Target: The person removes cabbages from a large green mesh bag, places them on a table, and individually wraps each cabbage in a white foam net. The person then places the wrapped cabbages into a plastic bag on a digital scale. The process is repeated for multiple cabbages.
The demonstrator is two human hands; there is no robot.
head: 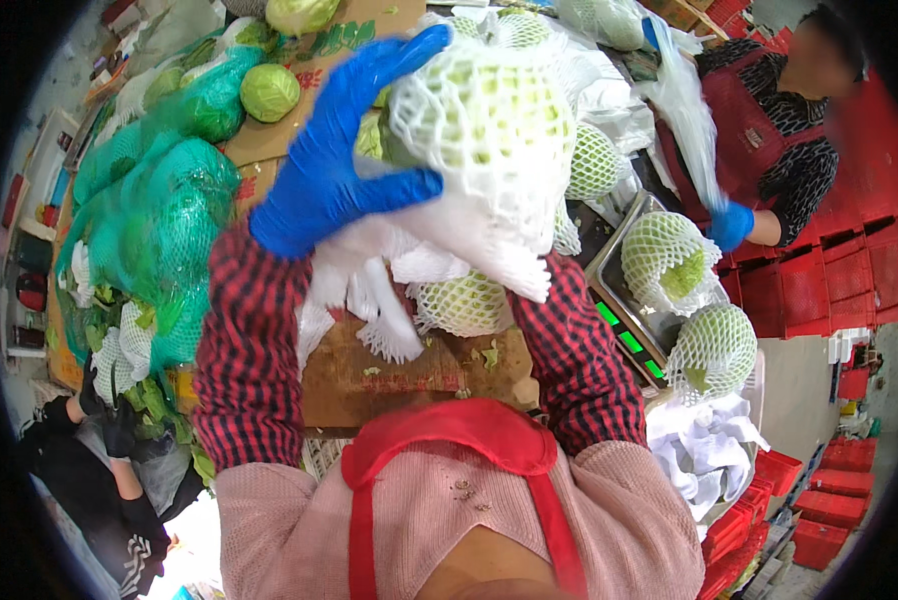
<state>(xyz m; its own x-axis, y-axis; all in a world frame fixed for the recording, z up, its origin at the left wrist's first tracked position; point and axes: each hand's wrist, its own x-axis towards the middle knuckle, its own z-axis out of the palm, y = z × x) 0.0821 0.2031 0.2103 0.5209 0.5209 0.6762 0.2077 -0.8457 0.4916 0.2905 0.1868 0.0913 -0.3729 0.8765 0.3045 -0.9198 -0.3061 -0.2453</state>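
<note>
A cabbage in a white foam net sleeve (pixel 494 112) is raised in front of me. My left hand (pixel 344 150), in a blue glove, is at its left side with thumb and fingers spread; whether it touches the sleeve is hard to tell. My right hand is hidden behind the cabbage and sleeve; only its checked sleeve shows. Below them, another netted cabbage (pixel 464 302) lies by loose white foam nets (pixel 389 319) on the cardboard-covered table (pixel 419 382). More netted cabbages (pixel 593 161) lie at the right.
A scale (pixel 606 262) with netted cabbages (pixel 670 259) stands at right, above a container of white foam nets (pixel 708 450). Green mesh sacks (pixel 171 225) and a bare cabbage (pixel 270 93) are at left. A co-worker (pixel 756 127) holds a plastic bag at right; another person (pixel 96 465) works lower left.
</note>
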